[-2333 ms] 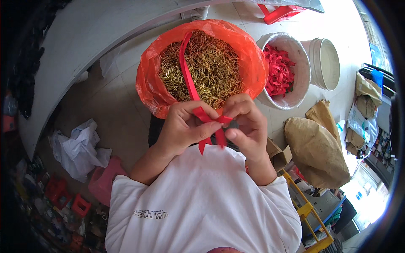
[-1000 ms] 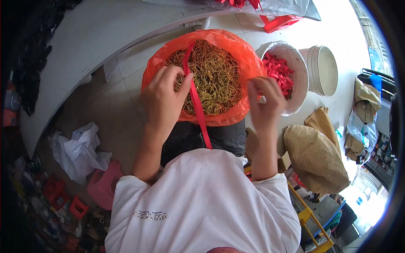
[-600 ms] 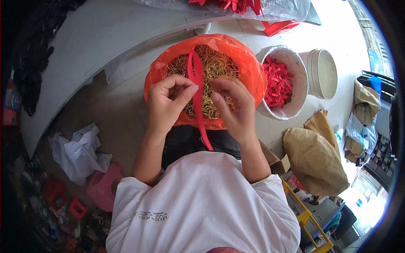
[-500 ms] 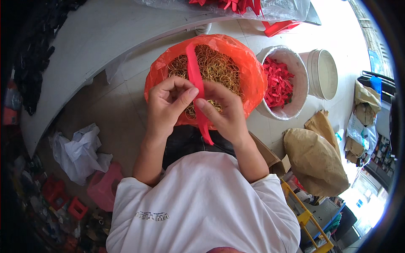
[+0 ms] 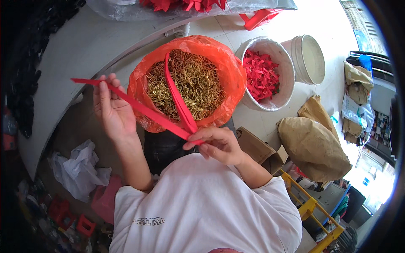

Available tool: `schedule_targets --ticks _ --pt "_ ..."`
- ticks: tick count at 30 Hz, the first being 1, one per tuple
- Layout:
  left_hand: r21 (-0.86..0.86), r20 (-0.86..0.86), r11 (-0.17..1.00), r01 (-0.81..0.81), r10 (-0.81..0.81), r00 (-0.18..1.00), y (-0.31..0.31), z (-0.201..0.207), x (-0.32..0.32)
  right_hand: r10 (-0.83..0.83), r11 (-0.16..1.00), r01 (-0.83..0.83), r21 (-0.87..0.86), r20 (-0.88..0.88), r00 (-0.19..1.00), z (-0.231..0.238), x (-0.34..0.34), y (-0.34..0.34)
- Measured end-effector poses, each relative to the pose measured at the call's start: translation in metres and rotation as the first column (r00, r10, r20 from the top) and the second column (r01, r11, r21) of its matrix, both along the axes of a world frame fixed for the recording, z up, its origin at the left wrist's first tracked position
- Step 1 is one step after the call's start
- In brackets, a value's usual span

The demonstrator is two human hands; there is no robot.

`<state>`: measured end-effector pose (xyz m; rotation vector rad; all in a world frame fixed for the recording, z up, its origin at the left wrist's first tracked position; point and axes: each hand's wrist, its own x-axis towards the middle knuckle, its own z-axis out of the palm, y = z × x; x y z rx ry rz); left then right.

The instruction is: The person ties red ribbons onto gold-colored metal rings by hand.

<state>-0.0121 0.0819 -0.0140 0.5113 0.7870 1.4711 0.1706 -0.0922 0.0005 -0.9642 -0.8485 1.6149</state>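
A long red ribbon strip (image 5: 147, 111) slants across the front of me. My left hand (image 5: 116, 114) has it between thumb and fingers near its pointed far-left end. My right hand (image 5: 219, 145), in front of my chest, pinches the strip's near end. From that same pinch a second red length (image 5: 177, 95) runs up and away over the rings; whether both are one folded ribbon I cannot tell. Beneath lies a heap of gold-coloured metal rings (image 5: 202, 80) in an orange plastic bag (image 5: 234, 80), standing open just beyond my lap.
Right of the bag stands a white bucket (image 5: 289, 69) of red ribbon pieces, beside another pale bucket (image 5: 311, 59). A curved grey table (image 5: 105, 40) edges the far left. Brown sacks (image 5: 314, 147), a cardboard box (image 5: 257, 147) and a yellow frame (image 5: 310, 206) sit at my right.
My hands have moved apart: the left went out to the left, the right drew back toward my chest. The ribbon, upright between both hands before, now stretches slantwise, with a second length showing.
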Motion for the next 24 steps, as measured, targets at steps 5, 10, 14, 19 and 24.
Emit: schedule_targets --ticks 5,10,14,19,24 --pt "-0.023 0.001 1.0 -0.005 0.005 1.0 0.0 -0.001 -0.002 0.025 0.984 -0.049 0.169 0.141 0.99 -0.008 -0.001 -0.007" --pt "0.097 -0.253 0.958 0.271 -0.239 0.937 -0.016 0.002 0.016 0.001 0.983 -0.061 0.175 0.328 0.945 0.011 -0.013 0.007" --pt "0.02 -0.336 0.805 0.593 -0.553 0.762 -0.051 0.008 0.035 -0.089 0.949 -0.063 0.308 0.457 0.885 0.013 -0.009 0.019" --pt "0.005 -0.368 0.757 0.653 -0.606 0.705 -0.075 0.015 0.046 -0.511 0.853 0.336 0.399 0.509 0.692 0.019 -0.001 0.048" --pt "0.022 -0.231 0.633 0.774 -0.75 0.62 -0.076 0.013 0.045 -0.58 0.809 0.575 0.125 0.004 0.815 0.014 -0.002 0.057"
